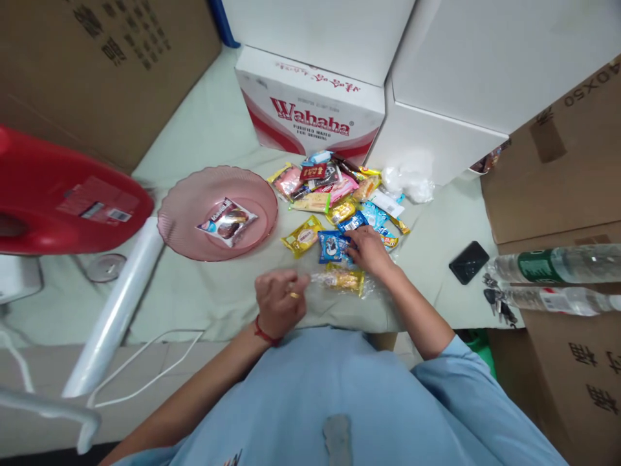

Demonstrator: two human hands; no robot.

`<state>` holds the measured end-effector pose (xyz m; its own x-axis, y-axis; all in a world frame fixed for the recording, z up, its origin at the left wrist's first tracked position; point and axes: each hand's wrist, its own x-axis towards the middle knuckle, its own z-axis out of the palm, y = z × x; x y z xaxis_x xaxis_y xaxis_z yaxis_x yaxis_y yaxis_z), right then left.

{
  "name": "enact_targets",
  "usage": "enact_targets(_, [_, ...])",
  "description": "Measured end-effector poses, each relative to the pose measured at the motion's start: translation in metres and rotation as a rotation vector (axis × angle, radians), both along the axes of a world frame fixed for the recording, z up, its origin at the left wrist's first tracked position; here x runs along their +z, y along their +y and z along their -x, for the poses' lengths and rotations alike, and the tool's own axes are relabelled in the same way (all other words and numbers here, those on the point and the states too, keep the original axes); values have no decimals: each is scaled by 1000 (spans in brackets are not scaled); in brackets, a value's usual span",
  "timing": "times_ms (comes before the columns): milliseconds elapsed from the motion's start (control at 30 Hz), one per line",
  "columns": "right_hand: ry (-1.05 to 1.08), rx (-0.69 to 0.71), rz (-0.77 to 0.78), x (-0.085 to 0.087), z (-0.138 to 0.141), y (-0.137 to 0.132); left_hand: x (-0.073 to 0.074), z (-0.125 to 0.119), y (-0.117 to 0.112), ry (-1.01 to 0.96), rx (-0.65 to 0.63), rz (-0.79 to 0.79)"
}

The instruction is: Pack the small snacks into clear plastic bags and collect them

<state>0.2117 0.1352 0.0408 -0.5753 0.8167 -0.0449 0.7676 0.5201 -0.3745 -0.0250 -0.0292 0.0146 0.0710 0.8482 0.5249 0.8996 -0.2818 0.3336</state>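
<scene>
My left hand [280, 298], slightly blurred, is closed with its fingers at the edge of a clear plastic bag [371, 286] beside a yellow snack packet [345, 279]. Further right, my right hand [371, 251] has its fingers curled onto a blue snack packet [332, 246] at the near side of a heap. Its fingertips partly cover that packet. The heap holds several wrapped snacks, among them a pink packet [342, 186] and a pale green packet [310, 202]. A yellow packet [303, 237] lies to the left. One wrapped snack [227, 221] rests inside a pink plastic bowl [177, 194].
Behind the heap stands a Wahaha carton [310, 107]. At left are a red jug [72, 194] and a plastic roll [116, 304]. A black phone [468, 262], keys [499, 304] and water bottles [557, 265] lie at right. Cardboard boxes [557, 181] flank the table.
</scene>
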Motion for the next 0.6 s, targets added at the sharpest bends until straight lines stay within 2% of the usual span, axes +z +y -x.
enact_targets(100, [1,17,14,0,1,2,0,-14,1,43,-187,48])
enact_targets(200, [36,45,7,3,-4,3,-2,-24,20,-4,-160,97])
enact_targets(300, [105,86,30,4,-8,3,-4,-23,42,-140,-111,101])
enact_targets(367, [126,94,57,5,-9,3,-6,-20,54,-245,-122,121])
enact_targets(467, [105,46,89,7,-7,2,-8,-21,66,-343,-191,182])
enact_targets(600, [36,-61,155,16,2,1,-9,-31,71,-342,-216,239])
